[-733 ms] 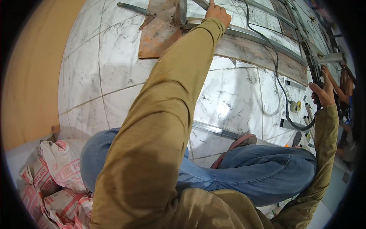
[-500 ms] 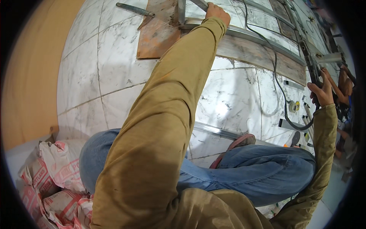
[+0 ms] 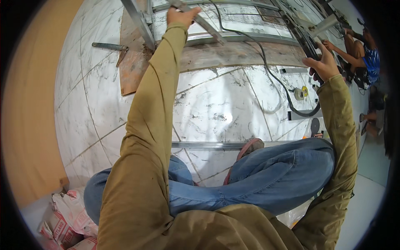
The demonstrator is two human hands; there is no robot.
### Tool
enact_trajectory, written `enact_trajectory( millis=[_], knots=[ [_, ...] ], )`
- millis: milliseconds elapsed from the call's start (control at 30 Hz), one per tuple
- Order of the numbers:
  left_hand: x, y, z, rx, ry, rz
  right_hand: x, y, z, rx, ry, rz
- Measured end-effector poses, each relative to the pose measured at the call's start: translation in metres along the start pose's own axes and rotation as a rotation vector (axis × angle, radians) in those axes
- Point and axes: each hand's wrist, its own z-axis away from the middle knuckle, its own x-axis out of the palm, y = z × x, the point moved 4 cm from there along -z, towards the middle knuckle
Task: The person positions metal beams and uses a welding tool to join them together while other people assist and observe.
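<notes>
My left hand (image 3: 182, 17) is closed around a grey metal bar (image 3: 208, 28), held slantwise over the metal frame (image 3: 271, 38). The frame lies on wooden boards (image 3: 241, 55) on the floor. At the far right, my right hand (image 3: 325, 64) is wrapped around a long dark tool (image 3: 307, 45), partly hidden by my fingers; its exact kind is unclear. A thick black cable (image 3: 266, 62) loops across the floor up to my right hand. Left of the frame, a chipping hammer (image 3: 109, 46) rests with its head on a board.
Tape rolls (image 3: 299, 93), a dark disc (image 3: 315, 126) and short metal pieces (image 3: 293, 70) lie at the right. Another person (image 3: 360, 58) crouches at the far right. A metal strip (image 3: 208, 145) crosses before my legs. Bags (image 3: 75, 210) sit at the lower left beside a wooden panel (image 3: 33, 104).
My view has swung to the right, so the scene sits further left. My left hand still grips the bar, which now slants down to the right above the frame. The right hand keeps its grip.
</notes>
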Motion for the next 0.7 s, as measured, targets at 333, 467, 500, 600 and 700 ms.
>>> enact_trajectory(
  millis=[333,467,500,600,700],
  knots=[
    [-0.079,-0.008,0.023,0.125,0.803,-0.275,0.005,-0.020,0.004,-0.093,-0.025,-0.016],
    [-0.064,0.000,0.033,0.079,0.801,-0.230,0.003,-0.009,0.000,-0.056,-0.025,-0.007],
    [-0.062,0.004,0.037,0.070,0.806,-0.230,0.004,-0.007,-0.001,-0.054,-0.029,-0.007],
    [-0.055,0.013,0.046,0.016,0.833,-0.205,0.007,-0.008,-0.001,-0.049,-0.026,0.000],
    [-0.055,0.018,0.046,-0.030,0.826,-0.271,0.009,-0.011,-0.002,-0.052,-0.041,0.007]
  ],
)
